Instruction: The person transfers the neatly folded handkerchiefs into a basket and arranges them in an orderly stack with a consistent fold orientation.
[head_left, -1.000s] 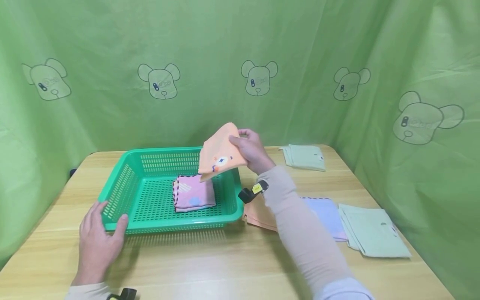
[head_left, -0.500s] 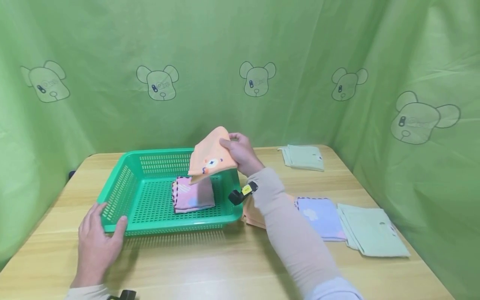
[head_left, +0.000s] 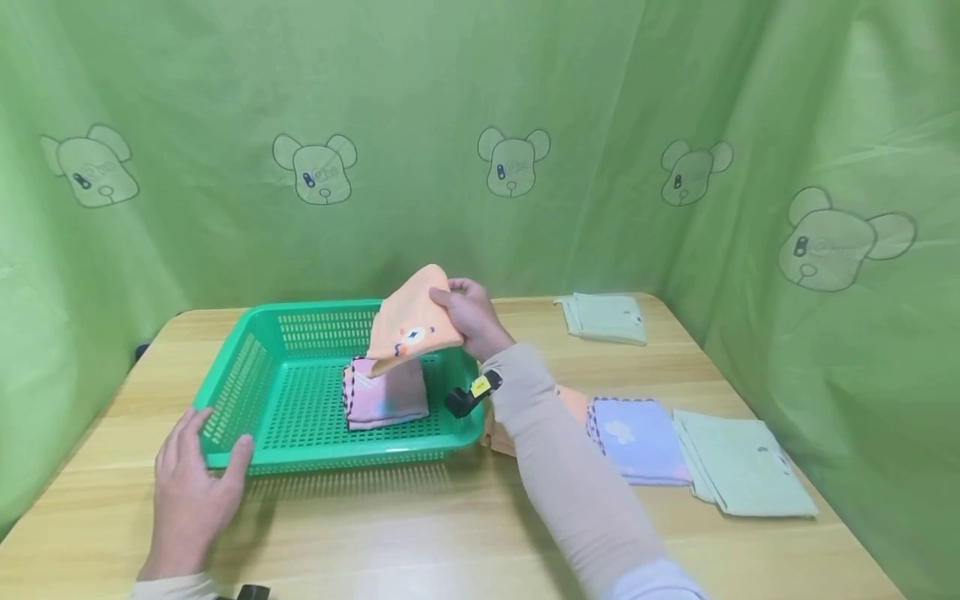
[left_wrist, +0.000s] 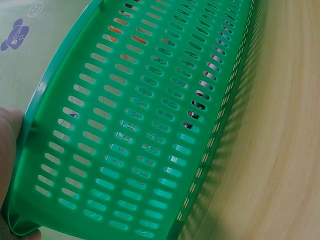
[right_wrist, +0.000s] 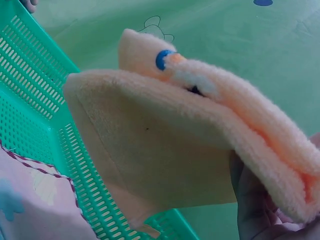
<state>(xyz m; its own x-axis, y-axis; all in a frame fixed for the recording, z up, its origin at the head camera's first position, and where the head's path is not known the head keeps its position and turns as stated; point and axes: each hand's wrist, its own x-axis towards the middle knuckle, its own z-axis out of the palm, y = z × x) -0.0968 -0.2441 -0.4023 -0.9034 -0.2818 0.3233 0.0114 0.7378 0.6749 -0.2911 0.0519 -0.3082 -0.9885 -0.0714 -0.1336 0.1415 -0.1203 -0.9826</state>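
My right hand (head_left: 478, 318) pinches a folded orange towel (head_left: 411, 319) with a bear face, thumb on top, over the right part of the green plastic basket (head_left: 337, 459). The towel hangs tilted, its folded layers showing in the right wrist view, where my fingers (right_wrist: 252, 207) hold one end. Below it a folded pink towel (head_left: 390, 402) with a striped edge lies on the basket floor. My left hand (head_left: 191, 492) grips the basket's near left corner, thumb over the front rim and fingers at the left rim. The left wrist view shows the slotted basket wall (left_wrist: 115, 115) beside it.
Right of the basket lie another orange towel (head_left: 572, 403), partly hidden by my right forearm, a folded blue towel (head_left: 641, 442) and a folded pale green towel (head_left: 750, 467). Another pale green towel (head_left: 606, 318) lies at the back right. A green curtain (head_left: 420, 100) surrounds the table (head_left: 375, 533).
My right hand has carried the orange towel left and slightly lower, further over the pink towel. More of the blue towel shows from behind my forearm. The left hand stays at the basket corner.
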